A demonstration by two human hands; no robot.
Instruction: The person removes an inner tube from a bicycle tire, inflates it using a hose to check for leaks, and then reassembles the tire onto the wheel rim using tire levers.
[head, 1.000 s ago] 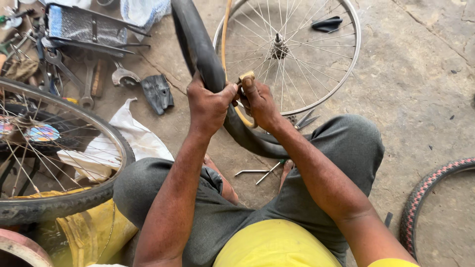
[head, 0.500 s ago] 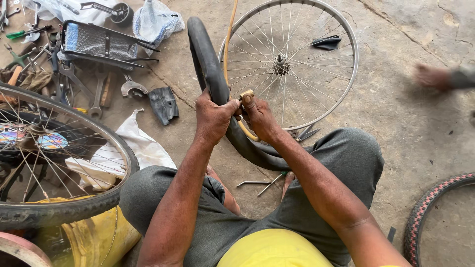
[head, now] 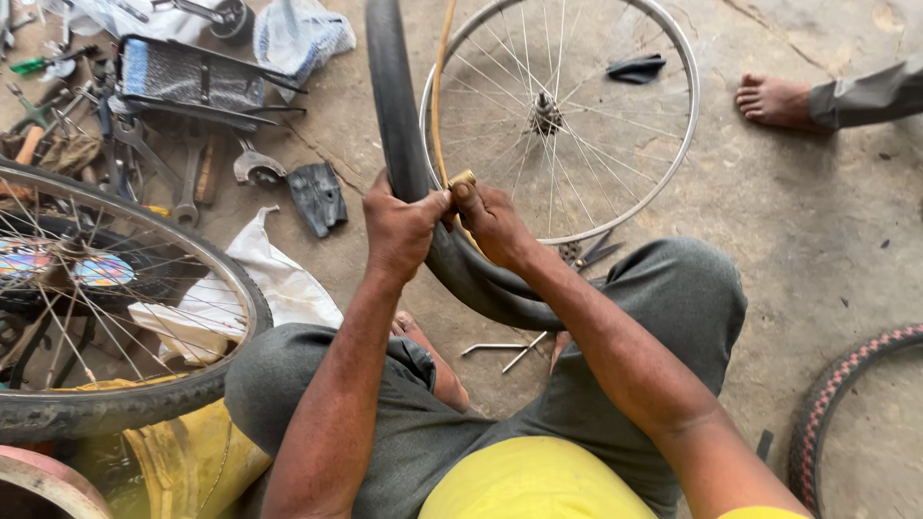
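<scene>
Your left hand [head: 399, 226] clenches the black inner tube [head: 394, 115]; your right hand [head: 495, 221] pinches a small tan block [head: 462, 180] against it, above the floor [head: 817, 240].

Bare concrete floor [head: 827, 250], grey-brown, cracked and stained, flat daylight with soft shadows. Far left – tool clutter: wrenches [head: 144, 154], a metal carrier rack [head: 192, 77], a crumpled cloth [head: 303, 34]. Left – a tyred spoked wheel [head: 115, 298] over white rags [head: 279, 279] and a yellow sack [head: 183, 461]. Far centre, bare spoked rim [head: 615, 106] flat on the floor. Far right, another person's bare foot [head: 774, 101]. Near right – reddish-treaded tyre [head: 846, 384].
</scene>
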